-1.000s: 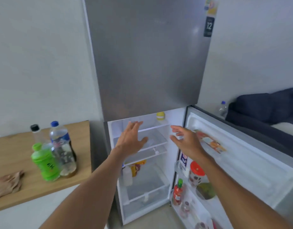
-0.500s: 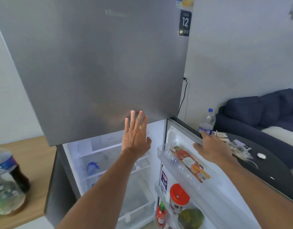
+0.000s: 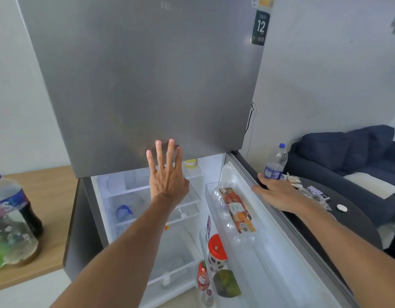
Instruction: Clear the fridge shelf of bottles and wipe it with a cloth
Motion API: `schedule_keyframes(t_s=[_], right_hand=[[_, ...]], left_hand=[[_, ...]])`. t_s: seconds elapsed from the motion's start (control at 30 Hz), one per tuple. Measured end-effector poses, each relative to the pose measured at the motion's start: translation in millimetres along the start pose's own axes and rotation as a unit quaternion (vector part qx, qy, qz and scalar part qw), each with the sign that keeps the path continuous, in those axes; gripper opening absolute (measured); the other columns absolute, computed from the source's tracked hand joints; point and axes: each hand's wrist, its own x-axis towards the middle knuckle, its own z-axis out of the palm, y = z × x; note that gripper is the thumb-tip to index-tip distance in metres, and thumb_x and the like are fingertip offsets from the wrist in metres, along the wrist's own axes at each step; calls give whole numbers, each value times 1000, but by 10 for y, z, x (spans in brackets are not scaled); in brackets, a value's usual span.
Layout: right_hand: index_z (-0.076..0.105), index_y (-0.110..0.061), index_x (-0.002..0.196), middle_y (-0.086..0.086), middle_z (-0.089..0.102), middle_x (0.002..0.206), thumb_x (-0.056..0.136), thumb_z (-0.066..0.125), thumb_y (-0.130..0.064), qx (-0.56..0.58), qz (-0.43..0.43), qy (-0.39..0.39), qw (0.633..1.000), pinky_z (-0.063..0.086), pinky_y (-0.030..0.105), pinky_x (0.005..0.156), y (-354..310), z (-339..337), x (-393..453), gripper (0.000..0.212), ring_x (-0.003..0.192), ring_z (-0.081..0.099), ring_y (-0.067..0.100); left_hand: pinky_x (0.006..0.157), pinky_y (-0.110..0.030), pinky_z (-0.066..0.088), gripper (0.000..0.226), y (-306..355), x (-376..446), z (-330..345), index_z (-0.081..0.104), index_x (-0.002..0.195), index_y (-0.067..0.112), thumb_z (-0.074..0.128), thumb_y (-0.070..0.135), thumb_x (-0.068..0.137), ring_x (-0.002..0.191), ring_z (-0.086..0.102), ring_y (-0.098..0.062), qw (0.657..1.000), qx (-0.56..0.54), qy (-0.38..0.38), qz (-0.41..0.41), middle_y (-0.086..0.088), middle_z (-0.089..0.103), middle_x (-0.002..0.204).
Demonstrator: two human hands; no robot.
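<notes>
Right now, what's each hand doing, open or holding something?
Left hand: open, fingers straight, by the lower edge of the upper door.
Right hand: grips the top edge of the open lower door.

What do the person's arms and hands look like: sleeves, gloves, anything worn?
Left hand and right hand are ungloved, with no rings, watch or bands visible. Left forearm and right forearm show no sleeve down to the frame edge.
</notes>
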Motion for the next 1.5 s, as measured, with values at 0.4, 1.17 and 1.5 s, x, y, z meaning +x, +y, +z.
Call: schedule_keyframes(t_s=[0.4, 1.17, 1.5], right_hand=[[7, -52, 160, -2, 16, 172, 101, 20, -71, 93, -99, -1, 991, 11, 42, 127, -455, 514, -374, 63, 160, 10, 25], [-8, -14, 164, 9, -10, 174, 102, 15, -63, -108, -260, 99, 954, 2, 53, 129, -1773, 1399, 751, 83, 160, -10, 35], [-28, -16, 159, 5, -38, 166, 89, 36, -81, -126, -264, 63, 954, -1, 62, 126, -1775, 1515, 836, 114, 154, -31, 35]], left_hand=[[121, -68, -2, 88, -1005, -249, -358, 11, 162, 37, 57, 49, 88, 154, -15, -49, 997, 67, 32, -32, -7, -10, 173], [125, -63, 1, 68, -1785, -323, -447, 10, 164, 33, 38, 43, 103, 157, -6, -44, 990, 114, 82, 15, -5, -2, 174], [124, -63, 7, 78, -1280, -1006, 518, -3, 164, 25, 33, 58, 103, 156, -14, -43, 991, 45, -15, -124, -11, -13, 172]])
